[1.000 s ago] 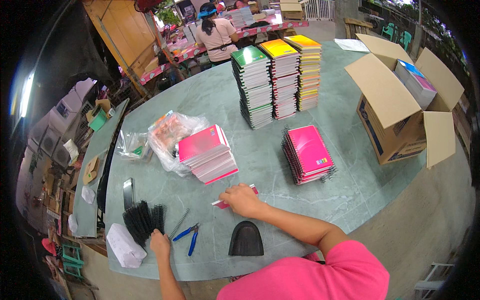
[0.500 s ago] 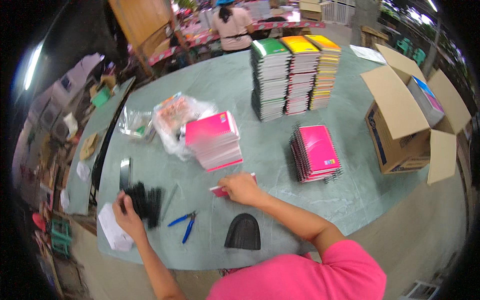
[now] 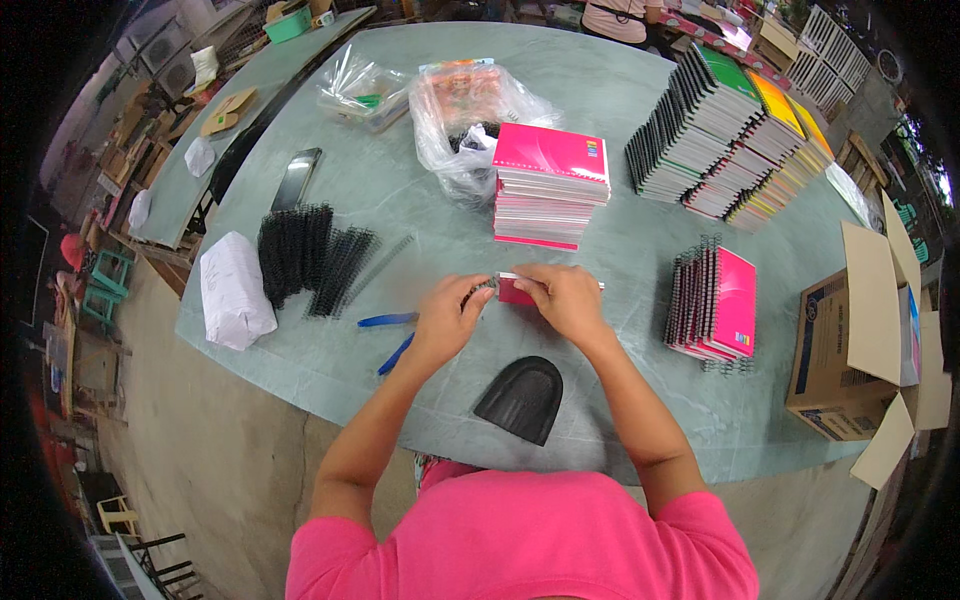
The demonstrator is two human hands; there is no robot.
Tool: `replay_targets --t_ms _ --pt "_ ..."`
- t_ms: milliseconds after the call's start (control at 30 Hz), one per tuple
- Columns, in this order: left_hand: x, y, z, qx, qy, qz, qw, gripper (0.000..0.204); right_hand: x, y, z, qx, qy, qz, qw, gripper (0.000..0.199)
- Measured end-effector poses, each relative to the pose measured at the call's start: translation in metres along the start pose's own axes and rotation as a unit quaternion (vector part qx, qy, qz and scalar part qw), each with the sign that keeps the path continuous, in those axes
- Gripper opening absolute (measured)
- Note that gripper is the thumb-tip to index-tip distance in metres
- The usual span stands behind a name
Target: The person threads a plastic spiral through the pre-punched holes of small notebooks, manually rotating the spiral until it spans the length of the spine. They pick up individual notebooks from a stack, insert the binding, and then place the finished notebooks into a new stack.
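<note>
My right hand (image 3: 566, 300) grips a pink-covered notebook (image 3: 514, 293), held on edge just above the table. My left hand (image 3: 446, 318) is closed at the notebook's left end, pinching a dark spiral coil (image 3: 481, 289) that is mostly hidden by the fingers. Beyond the hands rises a stack of pink notebooks (image 3: 545, 215) with no coils showing. Off to the left lie bunches of black spiral coils (image 3: 298, 255). Blue-handled cutters (image 3: 388, 321) lie beside my left wrist, partly covered. Closer to me rests a black rounded pad (image 3: 522, 398).
Coil-bound pink notebooks (image 3: 734, 305) are piled at right, near an open cardboard box (image 3: 835, 345). Tall stacks of spiral notebooks (image 3: 690, 130) stand far right. Plastic bags (image 3: 450, 105), a phone (image 3: 297, 178) and a white paper bundle (image 3: 233, 290) lie on the table. A person (image 3: 615, 18) is beyond.
My left hand has come away from the coil bunches, moving right to the notebook. My right hand still holds the notebook. The view has tilted down and swung left.
</note>
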State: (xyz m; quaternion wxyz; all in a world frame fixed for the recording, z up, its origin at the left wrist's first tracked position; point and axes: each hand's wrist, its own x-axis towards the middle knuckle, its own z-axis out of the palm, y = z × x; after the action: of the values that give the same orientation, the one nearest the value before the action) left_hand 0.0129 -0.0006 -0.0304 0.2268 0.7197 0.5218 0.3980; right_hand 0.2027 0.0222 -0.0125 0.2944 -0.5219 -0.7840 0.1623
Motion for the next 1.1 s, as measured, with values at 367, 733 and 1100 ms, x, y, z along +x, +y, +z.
replay_targets --t_ms 367,733,1100 --pt "0.002 0.006 -0.001 -0.020 -0.059 -0.020 0.998 0.028 0.000 0.003 0.003 0.007 -0.027 -0.024 0.999 0.015" --pt "0.018 0.001 -0.014 -0.014 -0.140 -0.148 0.979 0.019 -0.003 0.001 0.009 -0.032 -0.029 -0.070 0.997 0.013" --pt "0.022 -0.012 -0.024 -0.021 -0.184 -0.106 0.977 0.020 -0.004 -0.003 0.012 0.105 0.035 -0.051 0.993 0.019"
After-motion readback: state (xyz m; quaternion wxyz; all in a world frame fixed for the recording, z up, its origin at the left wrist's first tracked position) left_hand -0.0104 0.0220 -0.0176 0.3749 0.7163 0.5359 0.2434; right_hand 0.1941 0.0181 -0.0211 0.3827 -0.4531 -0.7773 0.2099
